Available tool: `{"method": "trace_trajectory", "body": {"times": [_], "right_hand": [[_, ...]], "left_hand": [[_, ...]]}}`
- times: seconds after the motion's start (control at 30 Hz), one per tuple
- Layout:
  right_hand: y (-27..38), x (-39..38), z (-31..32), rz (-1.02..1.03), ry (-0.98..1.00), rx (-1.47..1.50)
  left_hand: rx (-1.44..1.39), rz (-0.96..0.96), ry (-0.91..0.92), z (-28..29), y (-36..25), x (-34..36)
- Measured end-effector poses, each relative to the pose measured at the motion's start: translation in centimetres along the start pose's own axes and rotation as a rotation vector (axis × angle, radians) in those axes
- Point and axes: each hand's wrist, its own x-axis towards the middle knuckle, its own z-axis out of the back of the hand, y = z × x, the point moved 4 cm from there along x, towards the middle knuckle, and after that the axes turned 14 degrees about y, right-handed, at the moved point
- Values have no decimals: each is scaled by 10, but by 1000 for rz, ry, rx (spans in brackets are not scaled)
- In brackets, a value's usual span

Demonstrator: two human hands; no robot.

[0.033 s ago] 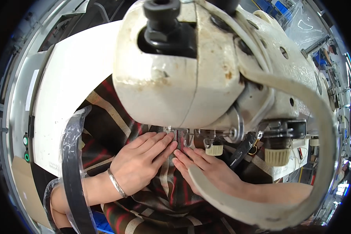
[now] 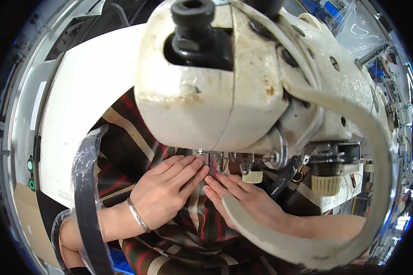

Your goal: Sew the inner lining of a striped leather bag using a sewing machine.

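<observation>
Dark plaid fabric with red and beige stripes lies under a white sewing machine head. My left hand, with a metal bangle at the wrist, rests flat on the cloth, fingertips beside the metal presser foot and needle area. My right hand also lies flat on the cloth, just right of the left, its fingertips near the foot and partly behind a curved cream arm. Both hands have fingers extended. The needle tip is too small to make out.
The white tabletop surrounds the work. A plastic-wrapped black strap crosses my left forearm. Thread knobs hang at the right. Cardboard and a blue bin are low left. Another person is far right in the background.
</observation>
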Motion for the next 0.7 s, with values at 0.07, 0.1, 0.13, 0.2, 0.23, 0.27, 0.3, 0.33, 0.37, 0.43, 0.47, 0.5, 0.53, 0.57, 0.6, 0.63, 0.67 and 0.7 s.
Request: {"method": "trace_trajectory", "body": {"times": [0.07, 0.1, 0.13, 0.2, 0.23, 0.27, 0.3, 0.33, 0.37, 0.43, 0.47, 0.5, 0.53, 0.57, 0.6, 0.63, 0.67, 0.7], "right_hand": [[-1, 0, -1, 8, -18, 8], [-2, 1, -2, -2, -25, 34], [-4, 3, -3, -5, -80, 87], [-9, 3, -5, -8, -129, 207], [-11, 2, -7, -8, -124, 274], [-14, 2, -11, -16, -78, 428], [-16, 2, -11, -14, -92, 416], [-18, 2, -13, -20, -65, 491], [-21, 4, -14, -23, -58, 556], [-23, 6, -11, -22, -99, 331], [-26, 7, -13, -35, -45, 365], [-27, 7, -10, -14, -111, 275], [-29, 8, -10, -11, -96, 334], [-32, 8, -11, -9, -27, 360], [-32, 8, -9, 8, -25, 224], [-33, 7, -8, 21, 28, 53], [-33, 6, -8, 36, 82, -117], [-35, 7, -7, 27, 115, -106]], "left_hand": [[25, -7, -12, -1, 1, 1], [32, -13, -29, 0, 1, 2], [41, -20, -47, 0, 2, 2], [29, -20, -58, 1, 5, 4], [26, -19, -64, 2, 6, 5], [21, -15, -53, 3, 7, 6], [30, -15, -65, 5, 8, 6], [36, -11, -62, 6, 9, 6], [46, -6, -60, 7, 10, 8], [25, 7, -40, 8, 13, 10], [-14, 15, -3, 7, 14, 11], [-9, 17, -12, 8, 16, 12], [18, 9, -60, 10, 17, 13], [28, 0, -84, 11, 19, 13], [28, -3, -94, 11, 20, 14], [40, -10, -114, 12, 22, 14], [42, -11, -121, 11, 24, 14], [45, -12, -127, 11, 25, 15]]}}
